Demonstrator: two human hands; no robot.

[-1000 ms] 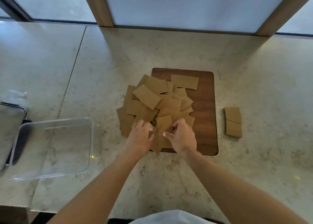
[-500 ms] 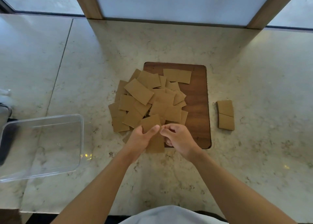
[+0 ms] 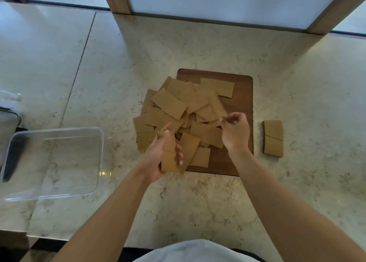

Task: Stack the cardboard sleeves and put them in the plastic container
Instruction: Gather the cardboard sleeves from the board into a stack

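— What's nearest you?
— My left hand (image 3: pixel 158 158) grips a flat brown cardboard sleeve (image 3: pixel 170 163), fingers (image 3: pixel 179 154) curled over it, above the near edge of the dark wooden board (image 3: pixel 240 107).
— And the right?
— My right hand (image 3: pixel 235 131) pinches the edge of another sleeve in the loose brown pile (image 3: pixel 178 111).
— The container?
— The clear square plastic container (image 3: pixel 102 143) sits left on the pale marble desk (image 3: pixel 198 192); a small neat sleeve stack (image 3: pixel 273 138) lies right of the board.

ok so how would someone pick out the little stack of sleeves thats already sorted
Find the dark wooden board in the middle of the marble counter. Just off its right edge, alone on the stone, lie two neat piles of sleeves end to end. Unlike the loose heap spilling over the board's left side, their edges are squared up.
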